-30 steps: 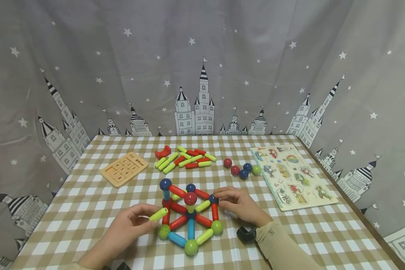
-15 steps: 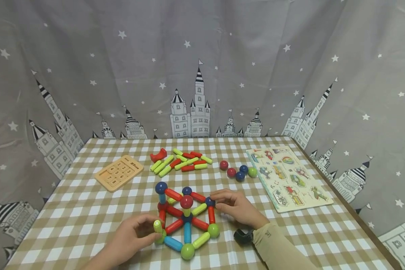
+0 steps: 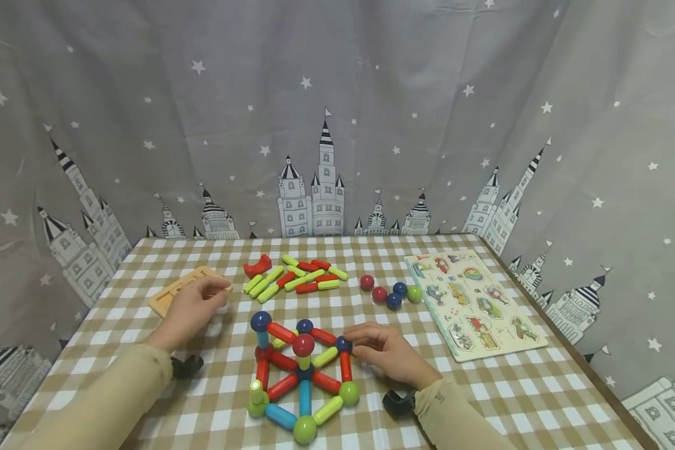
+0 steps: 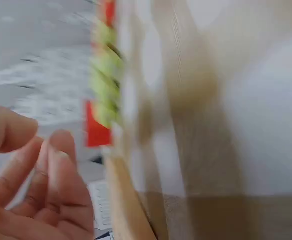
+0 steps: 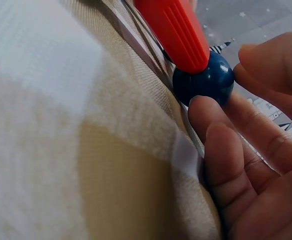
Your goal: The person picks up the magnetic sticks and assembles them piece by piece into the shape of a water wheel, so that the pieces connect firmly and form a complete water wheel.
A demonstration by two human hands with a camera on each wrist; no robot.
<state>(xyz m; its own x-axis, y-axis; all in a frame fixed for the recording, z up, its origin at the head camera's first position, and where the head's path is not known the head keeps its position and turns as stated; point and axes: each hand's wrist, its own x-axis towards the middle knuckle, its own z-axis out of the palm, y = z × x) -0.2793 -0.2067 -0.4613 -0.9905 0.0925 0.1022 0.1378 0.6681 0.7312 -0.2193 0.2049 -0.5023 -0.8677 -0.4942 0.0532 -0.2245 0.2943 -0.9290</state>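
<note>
In the head view a frame of coloured rods and balls [image 3: 282,380] lies on the table, with a red ball [image 3: 303,345] raised at its middle. At its right corner my right hand [image 3: 390,354] holds a blue ball [image 5: 206,80] between thumb and fingers; a red rod [image 5: 178,35] joins that ball. A yellow-green rod [image 3: 255,395] stands upright on the green ball [image 3: 257,407] at the left corner. My left hand [image 3: 195,307] hovers over the wooden number puzzle [image 3: 160,302], fingers loosely bent and holding nothing. Loose red and yellow-green rods [image 3: 295,281] lie beyond its fingertips.
Loose red, blue and green balls [image 3: 394,300] sit right of the rods. A red curved block [image 3: 257,267] lies beside them. At the right is a picture puzzle board [image 3: 475,306]. Beyond the checked tablecloth [image 3: 371,250] hangs a grey castle curtain [image 3: 230,125].
My left hand set the yellow-green rod upright on the left green ball, let go and moved away, forward over the number puzzle. My right hand stays at the blue ball.
</note>
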